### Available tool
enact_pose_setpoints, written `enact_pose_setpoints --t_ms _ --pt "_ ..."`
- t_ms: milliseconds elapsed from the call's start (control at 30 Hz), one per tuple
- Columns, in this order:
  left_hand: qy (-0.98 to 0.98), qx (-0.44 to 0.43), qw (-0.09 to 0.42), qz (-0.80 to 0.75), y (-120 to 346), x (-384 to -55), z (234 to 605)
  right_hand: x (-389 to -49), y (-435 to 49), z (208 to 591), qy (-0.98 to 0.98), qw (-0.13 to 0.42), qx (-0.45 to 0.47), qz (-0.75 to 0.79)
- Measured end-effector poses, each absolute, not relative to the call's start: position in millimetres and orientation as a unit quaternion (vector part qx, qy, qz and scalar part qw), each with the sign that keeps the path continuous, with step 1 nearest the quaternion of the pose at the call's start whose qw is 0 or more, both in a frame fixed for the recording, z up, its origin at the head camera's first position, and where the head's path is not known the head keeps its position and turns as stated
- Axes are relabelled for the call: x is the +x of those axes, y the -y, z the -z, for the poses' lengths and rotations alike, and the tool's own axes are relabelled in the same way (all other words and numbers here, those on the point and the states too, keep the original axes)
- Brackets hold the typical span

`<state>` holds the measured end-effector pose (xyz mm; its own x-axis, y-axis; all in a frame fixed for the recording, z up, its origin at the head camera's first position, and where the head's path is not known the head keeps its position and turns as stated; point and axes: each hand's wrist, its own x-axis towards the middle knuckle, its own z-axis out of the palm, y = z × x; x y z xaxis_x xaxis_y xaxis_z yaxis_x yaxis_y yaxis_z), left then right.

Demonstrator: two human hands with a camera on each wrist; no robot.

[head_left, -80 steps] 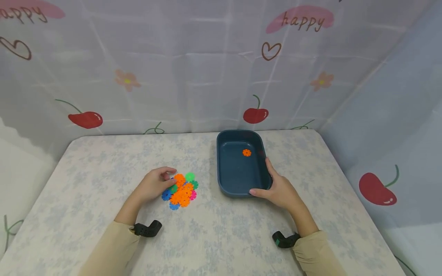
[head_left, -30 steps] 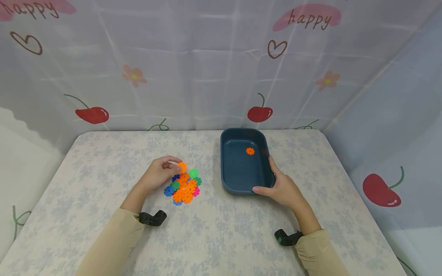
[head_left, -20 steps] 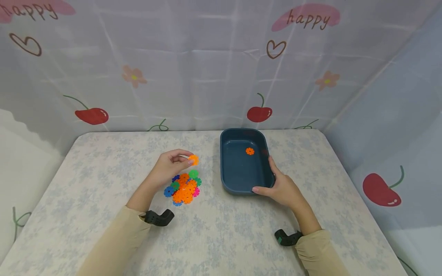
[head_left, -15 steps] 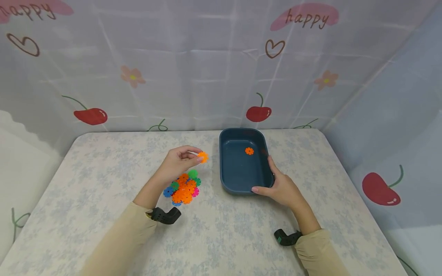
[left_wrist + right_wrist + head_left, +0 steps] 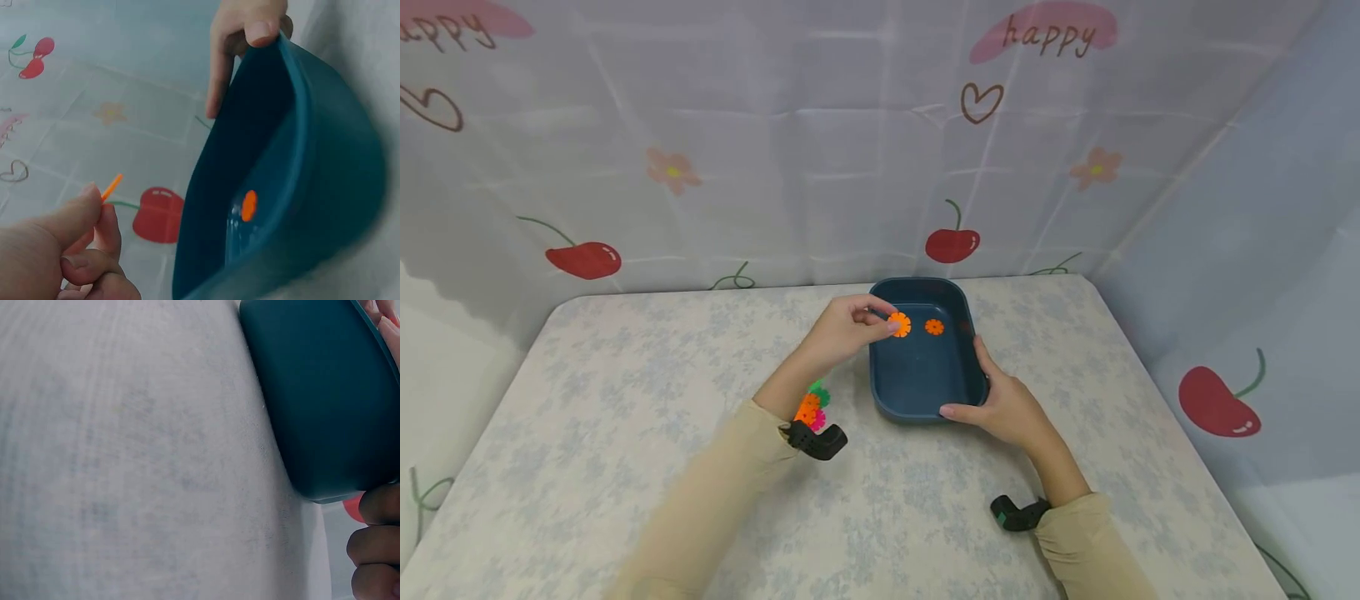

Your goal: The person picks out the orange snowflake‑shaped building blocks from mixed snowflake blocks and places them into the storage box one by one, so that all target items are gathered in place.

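Observation:
My left hand (image 5: 844, 332) pinches an orange snowflake building disc (image 5: 900, 324) between thumb and fingertips. It hangs over the left side of a dark blue plastic basin (image 5: 880, 392); the left wrist view shows the disc (image 5: 112, 186) edge-on, level with the rim. Inside the basin lies another orange snowflake disc (image 5: 934, 327), toward the far end. My right hand (image 5: 1006, 407) grips the basin's near right corner, thumb at the front and fingers along the right side. A pile of snowflake discs (image 5: 808, 408) in orange, green and pink shows beside my left wrist, partly hidden by that forearm.
Everything stands on a table covered with a pale patterned cloth (image 5: 910, 508). Behind the basin hangs a printed curtain (image 5: 820, 150) along the table's back edge. Black wrist cameras sit on the left wrist (image 5: 817, 441) and the right wrist (image 5: 1018, 512).
My left hand has taken an orange disc from the pile and carried it right and away from me, to over the basin. My right hand keeps its grip on the basin.

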<state>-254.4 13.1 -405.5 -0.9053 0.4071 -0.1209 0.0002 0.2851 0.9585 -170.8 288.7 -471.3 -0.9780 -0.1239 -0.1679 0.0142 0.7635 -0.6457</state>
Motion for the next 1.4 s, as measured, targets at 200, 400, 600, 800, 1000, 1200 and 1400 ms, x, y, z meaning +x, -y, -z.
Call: enact_pose_setpoints --t_ms 200,400,600,800,1000,1200,1400 --pt "-0.814 0.135 0.167 -0.540 -46.9 -264.9 394.7 -171.0 -288.3 470.2 -0.934 0.104 -0.034 0.341" --pt "-0.826 0.124 0.169 -0.524 -74.4 -275.0 397.8 -170.4 -289.2 470.2 -0.934 0.099 -0.036 0.342" --pt "-0.839 0.091 0.176 -0.506 -93.8 -281.9 413.5 -171.0 -288.9 471.2 -0.934 0.107 -0.031 0.340" --pt "-0.863 0.067 0.169 -0.472 -107.9 -283.4 426.6 -170.3 -288.7 471.8 -0.932 0.109 -0.035 0.344" --pt "-0.869 0.044 0.180 -0.458 -114.3 -284.3 438.4 -170.4 -290.0 472.5 -0.933 0.110 -0.035 0.340" --pt "-0.882 0.024 0.184 -0.434 -117.4 -285.4 452.3 -171.0 -290.7 471.9 -0.932 0.109 -0.031 0.344" --pt "-0.889 0.024 0.188 -0.416 -119.8 -286.0 459.5 -170.8 -292.0 471.6 -0.931 0.108 -0.033 0.348"
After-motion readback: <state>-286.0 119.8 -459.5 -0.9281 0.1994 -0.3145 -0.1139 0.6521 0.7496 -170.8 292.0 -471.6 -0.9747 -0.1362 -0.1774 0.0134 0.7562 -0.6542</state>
